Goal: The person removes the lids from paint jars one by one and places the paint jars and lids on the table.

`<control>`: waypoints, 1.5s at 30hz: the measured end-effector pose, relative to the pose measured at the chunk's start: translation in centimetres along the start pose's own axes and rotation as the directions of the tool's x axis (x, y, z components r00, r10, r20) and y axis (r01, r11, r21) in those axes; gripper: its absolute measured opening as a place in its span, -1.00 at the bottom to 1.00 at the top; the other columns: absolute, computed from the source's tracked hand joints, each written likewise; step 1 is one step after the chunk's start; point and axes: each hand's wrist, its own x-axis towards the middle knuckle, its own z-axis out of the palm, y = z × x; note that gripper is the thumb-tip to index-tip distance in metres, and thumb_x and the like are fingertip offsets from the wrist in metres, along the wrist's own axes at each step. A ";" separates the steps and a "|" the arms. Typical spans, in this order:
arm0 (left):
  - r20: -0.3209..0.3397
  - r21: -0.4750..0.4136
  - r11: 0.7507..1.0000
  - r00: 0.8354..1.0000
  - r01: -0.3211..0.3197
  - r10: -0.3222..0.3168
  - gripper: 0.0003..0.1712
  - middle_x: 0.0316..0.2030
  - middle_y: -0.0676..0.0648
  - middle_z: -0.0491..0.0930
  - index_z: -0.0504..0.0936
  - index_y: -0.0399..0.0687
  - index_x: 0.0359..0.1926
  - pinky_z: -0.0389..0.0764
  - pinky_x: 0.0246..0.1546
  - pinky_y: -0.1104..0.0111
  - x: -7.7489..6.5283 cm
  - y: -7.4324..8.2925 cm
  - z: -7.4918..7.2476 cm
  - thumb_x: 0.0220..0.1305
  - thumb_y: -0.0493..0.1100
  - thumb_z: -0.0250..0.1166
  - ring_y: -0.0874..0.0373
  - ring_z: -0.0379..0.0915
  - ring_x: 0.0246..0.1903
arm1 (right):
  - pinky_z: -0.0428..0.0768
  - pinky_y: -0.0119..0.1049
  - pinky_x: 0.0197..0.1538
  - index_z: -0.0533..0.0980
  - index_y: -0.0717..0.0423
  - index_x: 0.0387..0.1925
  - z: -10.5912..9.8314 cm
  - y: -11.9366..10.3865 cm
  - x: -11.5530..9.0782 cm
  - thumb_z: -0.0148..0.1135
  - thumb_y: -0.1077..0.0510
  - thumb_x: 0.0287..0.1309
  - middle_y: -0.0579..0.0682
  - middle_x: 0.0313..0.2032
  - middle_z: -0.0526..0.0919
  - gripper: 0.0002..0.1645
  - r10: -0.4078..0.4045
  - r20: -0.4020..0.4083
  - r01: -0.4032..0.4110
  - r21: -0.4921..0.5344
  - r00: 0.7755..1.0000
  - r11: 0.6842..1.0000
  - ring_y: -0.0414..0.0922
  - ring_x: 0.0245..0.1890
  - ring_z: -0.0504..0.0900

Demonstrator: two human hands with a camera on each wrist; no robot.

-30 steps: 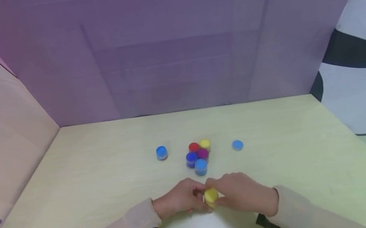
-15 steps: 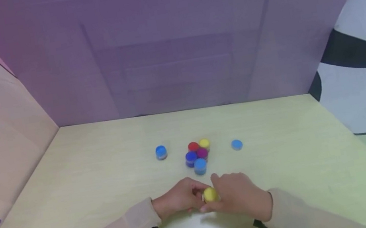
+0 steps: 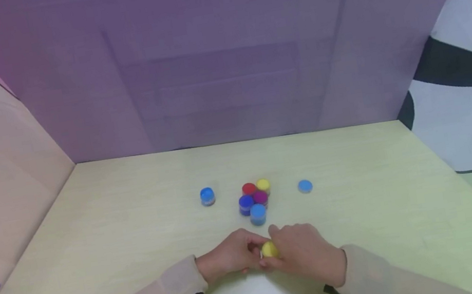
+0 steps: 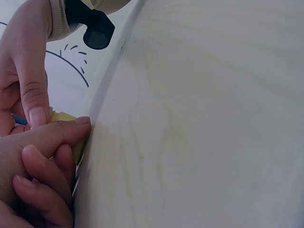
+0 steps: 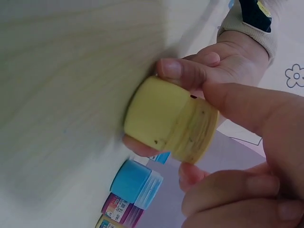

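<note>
Just in front of me, my two hands meet at a small yellow paint jar [image 3: 269,250]. My left hand [image 3: 234,254] holds its rounded lower part [image 5: 154,109] between thumb and fingers. From the other side, my right hand [image 3: 306,252] pinches the ridged lid [image 5: 197,133], thumb and forefinger at its edge. The jar stands upright, its base close to the table in the right wrist view. In the left wrist view, fingers hide most of the yellow jar [image 4: 64,116].
Beyond the hands a light blue jar [image 3: 258,215], a dark blue jar [image 3: 246,205], a purple jar [image 3: 261,198], a red jar [image 3: 249,189] and another yellow jar [image 3: 263,185] stand clustered. A blue jar [image 3: 208,196] stands left, a flat blue lid [image 3: 305,186] lies right. A purple wall [image 3: 226,91] closes the back.
My right hand has shifted slightly left and turned on the yellow jar, its forefinger lifting off the far side and now covering more of the lid. The left hand has stayed in place.
</note>
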 end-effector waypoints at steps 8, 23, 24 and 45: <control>0.013 -0.029 1.000 1.000 -0.011 0.012 -0.63 -0.69 0.05 0.46 0.71 0.06 -0.13 0.29 -0.70 0.52 -0.1 0.0 -0.1 -0.01 -0.34 0.41 0.28 0.22 -0.77 | 0.28 -0.44 -0.67 0.46 0.20 -0.17 -0.5 0.5 -0.1 0.30 -0.20 0.04 -0.14 -0.69 0.33 -0.43 -0.045 0.007 0.045 0.070 0.999 0.997 -0.26 -0.71 0.26; 0.018 -0.044 0.999 1.000 -0.001 0.002 -0.63 -0.69 0.04 0.45 0.71 0.04 -0.15 0.25 -0.69 0.51 -0.2 0.2 -0.3 -0.05 -0.33 0.44 0.26 0.21 -0.76 | 0.33 -0.47 -0.58 0.47 0.05 -0.21 -1.6 1.3 -0.4 0.33 0.08 0.07 -0.17 -0.64 0.44 -0.73 -0.165 0.015 0.161 0.143 0.986 0.977 -0.29 -0.67 0.30; 0.017 -0.038 0.999 1.000 -0.004 0.004 -0.64 -0.70 0.05 0.44 0.71 0.02 -0.17 0.26 -0.69 0.51 -0.2 0.2 -0.3 -0.06 -0.33 0.44 0.27 0.21 -0.77 | 0.34 -0.47 -0.57 0.48 0.05 -0.17 -1.7 1.4 -0.4 0.33 0.09 0.07 -0.17 -0.63 0.46 -0.70 -0.172 0.022 0.167 0.145 0.985 0.975 -0.29 -0.66 0.30; 0.020 -0.041 0.999 1.000 -0.008 0.009 -0.60 -0.70 0.05 0.43 0.69 0.04 -0.08 0.27 -0.69 0.52 0.0 0.0 -0.3 0.02 -0.36 0.38 0.27 0.20 -0.76 | 0.23 -0.44 -0.70 0.43 0.14 -0.37 -0.7 0.2 -0.2 0.27 -0.23 0.06 -0.13 -0.71 0.31 -0.49 -0.053 -0.041 0.053 0.009 0.998 0.999 -0.24 -0.73 0.25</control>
